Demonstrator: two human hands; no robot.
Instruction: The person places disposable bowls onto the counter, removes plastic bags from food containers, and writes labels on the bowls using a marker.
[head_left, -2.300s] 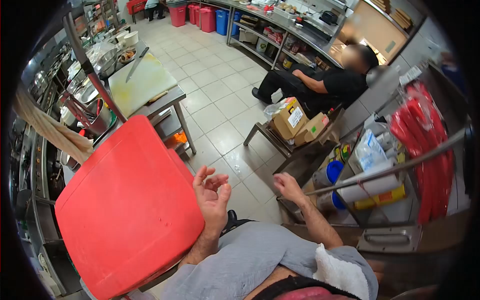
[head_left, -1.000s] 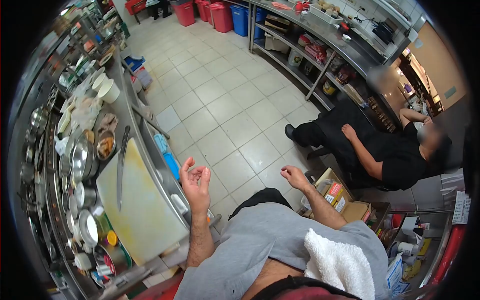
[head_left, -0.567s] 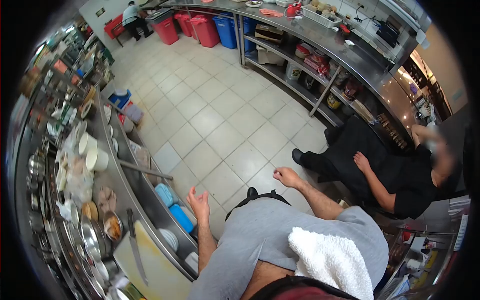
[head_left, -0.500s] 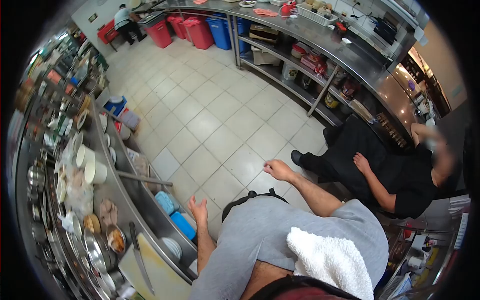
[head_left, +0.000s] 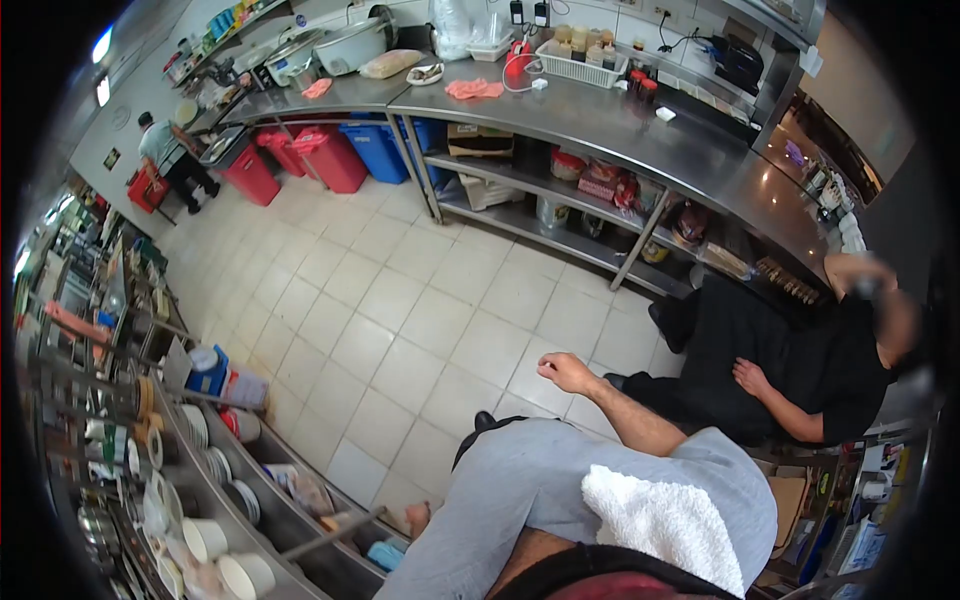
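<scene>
My right hand (head_left: 567, 372) is out in front of my body above the tiled floor, with its fingers curled in. A small pale spot shows at its fingertips, too small to name. Low beside the shelf under the left counter, my left hand (head_left: 418, 517) shows only in part; my grey shirt (head_left: 520, 460) hides the rest and its fingers are not clear. A blue item (head_left: 386, 555) lies on the shelf close to it. A white towel (head_left: 665, 525) rests on my shoulder.
A person in black (head_left: 770, 350) is close on my right. Another person (head_left: 170, 160) stands at the far left near red bins (head_left: 325, 160). A steel counter (head_left: 590, 120) runs across the back. White containers (head_left: 205, 540) stand on the left counter.
My view has shifted forward and up, showing more of the back counter. The cutting board and knife have left view. My left hand has gone lower and is mostly hidden.
</scene>
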